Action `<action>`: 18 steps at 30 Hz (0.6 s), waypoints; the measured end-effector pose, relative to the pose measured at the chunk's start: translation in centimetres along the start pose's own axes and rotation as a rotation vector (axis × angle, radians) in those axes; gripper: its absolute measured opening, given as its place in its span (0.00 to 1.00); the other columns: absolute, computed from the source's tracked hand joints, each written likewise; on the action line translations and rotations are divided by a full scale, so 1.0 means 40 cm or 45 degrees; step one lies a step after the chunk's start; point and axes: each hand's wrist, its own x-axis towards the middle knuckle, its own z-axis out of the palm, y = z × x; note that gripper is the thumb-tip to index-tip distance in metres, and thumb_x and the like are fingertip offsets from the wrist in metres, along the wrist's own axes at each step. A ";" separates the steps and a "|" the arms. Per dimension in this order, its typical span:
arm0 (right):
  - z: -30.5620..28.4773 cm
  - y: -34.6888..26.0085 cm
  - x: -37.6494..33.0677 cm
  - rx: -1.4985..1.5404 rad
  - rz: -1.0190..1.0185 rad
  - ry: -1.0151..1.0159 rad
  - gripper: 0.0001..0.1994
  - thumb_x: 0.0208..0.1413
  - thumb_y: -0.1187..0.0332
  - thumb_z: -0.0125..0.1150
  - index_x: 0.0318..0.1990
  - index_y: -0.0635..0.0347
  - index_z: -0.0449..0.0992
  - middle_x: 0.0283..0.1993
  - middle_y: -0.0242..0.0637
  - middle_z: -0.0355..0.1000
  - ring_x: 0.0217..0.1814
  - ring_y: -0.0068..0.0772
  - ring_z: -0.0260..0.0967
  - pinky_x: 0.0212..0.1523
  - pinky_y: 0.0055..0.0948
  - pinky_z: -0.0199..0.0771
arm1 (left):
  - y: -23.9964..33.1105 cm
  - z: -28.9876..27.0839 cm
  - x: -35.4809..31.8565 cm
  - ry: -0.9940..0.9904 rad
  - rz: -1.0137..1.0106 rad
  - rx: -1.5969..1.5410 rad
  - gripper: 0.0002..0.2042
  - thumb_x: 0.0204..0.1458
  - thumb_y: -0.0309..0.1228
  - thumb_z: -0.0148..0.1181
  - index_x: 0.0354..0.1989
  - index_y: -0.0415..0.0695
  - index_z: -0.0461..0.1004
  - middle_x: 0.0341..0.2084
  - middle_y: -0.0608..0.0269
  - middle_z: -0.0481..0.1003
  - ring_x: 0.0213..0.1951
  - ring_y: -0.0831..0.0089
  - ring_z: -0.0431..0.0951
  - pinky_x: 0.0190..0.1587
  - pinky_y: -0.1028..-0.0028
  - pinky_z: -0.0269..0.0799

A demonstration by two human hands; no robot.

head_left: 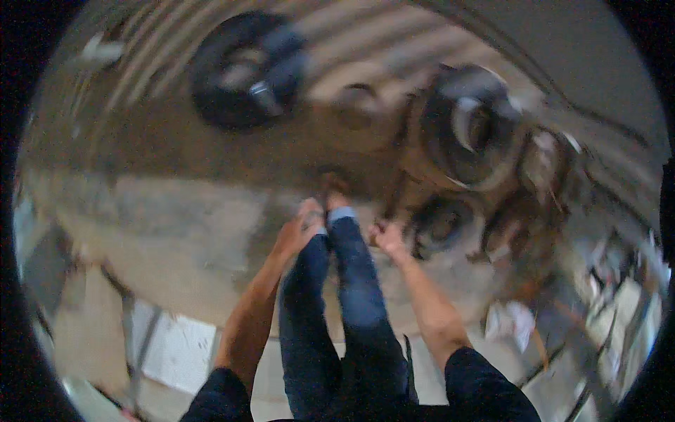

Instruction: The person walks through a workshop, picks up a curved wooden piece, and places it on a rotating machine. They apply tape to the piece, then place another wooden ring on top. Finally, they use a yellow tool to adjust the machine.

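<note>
My left hand [304,222] hangs in front of my left shin, its fingers loosely stretched, and I see nothing held in it. To the right of my legs, my right hand [389,238] has its fingers curled in. Whether it grips something small is lost in the blur. Just right of that hand lies a small dark wheel or tyre [446,222], apart from the fingers as far as I can see. My legs in blue jeans [358,281] stand between the two arms.
A large black tyre [214,84] lies ahead on the left. Far right, a big dark wheel-like ring [439,133] stands among other round parts. Corrugated sheeting [401,42] runs behind them. A white panel [179,348] lies near left; mixed scrap and a white bag [512,323] sit near right.
</note>
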 end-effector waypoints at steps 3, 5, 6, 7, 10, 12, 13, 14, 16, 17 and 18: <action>0.014 0.300 -0.279 0.343 0.369 0.159 0.19 0.56 0.53 0.58 0.40 0.63 0.78 0.33 0.45 0.76 0.35 0.40 0.73 0.40 0.36 0.73 | 0.039 0.058 -0.218 -0.435 -0.134 0.554 0.32 0.52 0.53 0.56 0.56 0.39 0.71 0.52 0.39 0.72 0.56 0.46 0.70 0.58 0.57 0.66; -0.018 0.419 -0.482 0.617 0.604 0.077 0.18 0.59 0.55 0.58 0.44 0.63 0.79 0.35 0.39 0.77 0.35 0.33 0.71 0.39 0.33 0.72 | 0.149 0.023 -0.316 -0.346 -0.180 0.337 0.34 0.52 0.53 0.58 0.60 0.40 0.67 0.55 0.39 0.70 0.58 0.46 0.69 0.61 0.59 0.64; 0.021 0.470 -0.581 0.777 0.571 0.076 0.19 0.59 0.54 0.58 0.45 0.62 0.78 0.35 0.38 0.76 0.34 0.32 0.70 0.38 0.32 0.72 | 0.159 0.003 -0.374 -0.341 -0.121 0.363 0.35 0.51 0.53 0.58 0.61 0.40 0.66 0.58 0.39 0.67 0.60 0.46 0.67 0.61 0.58 0.63; 0.054 0.523 -0.686 0.928 0.526 0.078 0.20 0.59 0.53 0.57 0.46 0.62 0.78 0.35 0.38 0.76 0.34 0.31 0.70 0.38 0.31 0.71 | 0.167 0.001 -0.419 -0.333 -0.062 0.380 0.36 0.51 0.52 0.59 0.63 0.40 0.64 0.60 0.39 0.64 0.61 0.45 0.65 0.62 0.57 0.62; 0.097 0.502 -0.882 1.181 0.552 0.018 0.29 0.57 0.45 0.56 0.53 0.64 0.74 0.42 0.43 0.75 0.40 0.35 0.71 0.43 0.34 0.72 | 0.134 0.024 -0.543 -0.361 0.085 0.822 0.36 0.51 0.53 0.58 0.64 0.43 0.62 0.63 0.40 0.60 0.63 0.41 0.59 0.62 0.53 0.60; 0.018 0.393 -0.985 1.041 0.725 -0.057 0.37 0.55 0.40 0.56 0.58 0.66 0.70 0.49 0.48 0.74 0.47 0.40 0.72 0.49 0.38 0.72 | 0.131 0.136 -0.579 -0.306 0.050 0.823 0.35 0.51 0.53 0.57 0.64 0.45 0.63 0.64 0.41 0.58 0.63 0.38 0.57 0.63 0.50 0.58; 0.090 0.419 -1.001 0.921 0.698 -0.050 0.41 0.52 0.38 0.58 0.61 0.69 0.65 0.52 0.53 0.71 0.53 0.45 0.69 0.53 0.41 0.69 | 0.144 0.153 -0.586 -0.294 0.055 0.843 0.35 0.51 0.53 0.56 0.64 0.46 0.63 0.64 0.42 0.58 0.63 0.37 0.56 0.63 0.49 0.57; 0.167 0.433 -1.017 0.790 0.691 -0.048 0.47 0.49 0.37 0.61 0.63 0.71 0.59 0.56 0.57 0.68 0.59 0.49 0.65 0.57 0.43 0.67 | 0.166 0.174 -0.591 -0.306 0.027 0.959 0.34 0.51 0.53 0.56 0.64 0.47 0.63 0.63 0.42 0.59 0.63 0.37 0.56 0.63 0.49 0.57; 0.272 0.466 -1.022 0.348 0.924 -0.154 0.62 0.41 0.31 0.63 0.68 0.76 0.41 0.66 0.65 0.55 0.68 0.60 0.56 0.64 0.44 0.62 | 0.195 0.254 -0.598 -0.316 -0.064 1.177 0.34 0.50 0.52 0.56 0.64 0.48 0.64 0.61 0.42 0.61 0.62 0.37 0.58 0.64 0.49 0.56; 0.313 0.520 -1.026 0.380 0.893 -0.081 0.63 0.40 0.31 0.63 0.68 0.76 0.42 0.65 0.66 0.56 0.68 0.62 0.56 0.65 0.44 0.61 | 0.210 0.290 -0.604 -0.315 -0.122 1.236 0.34 0.50 0.52 0.57 0.63 0.47 0.65 0.61 0.43 0.62 0.62 0.38 0.58 0.64 0.50 0.57; 0.343 0.606 -1.051 0.397 0.880 0.001 0.63 0.40 0.30 0.63 0.68 0.77 0.42 0.65 0.67 0.56 0.67 0.63 0.56 0.65 0.45 0.60 | 0.229 0.354 -0.615 -0.326 -0.171 1.273 0.34 0.49 0.52 0.57 0.63 0.47 0.65 0.61 0.43 0.62 0.62 0.39 0.58 0.64 0.50 0.57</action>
